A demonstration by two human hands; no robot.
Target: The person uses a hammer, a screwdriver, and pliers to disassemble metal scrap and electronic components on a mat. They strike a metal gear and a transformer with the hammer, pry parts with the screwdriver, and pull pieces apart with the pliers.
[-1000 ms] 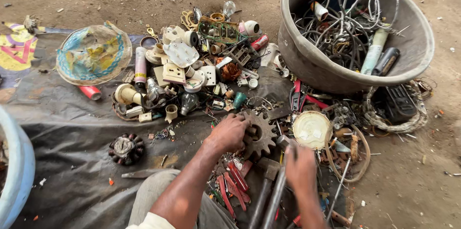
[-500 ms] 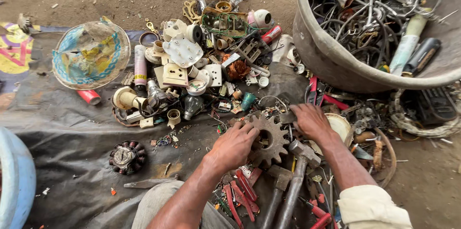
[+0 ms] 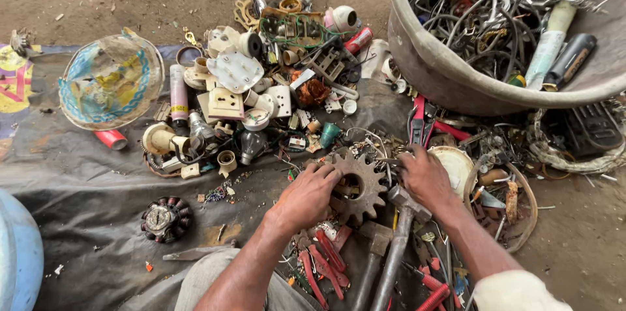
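Note:
A rusty toothed gear wheel lies on the dark sheet among scrap. My left hand rests on its left edge, fingers curled over the teeth. My right hand is at the gear's right side, its fingers closed on small metal bits there; what exactly they pinch is hidden. A hammer with a metal handle lies just below my right hand, beside a second hammer.
A big grey tub of wires and tubes stands at the upper right. White sockets, bulbs and switches are piled at the centre. A crumpled plastic bowl lies left, a round coil part lower left, red-handled pliers below.
The view has shifted closer. My right hand has come up from the lower right to the gear's right side. My left hand has stayed on the gear's left edge.

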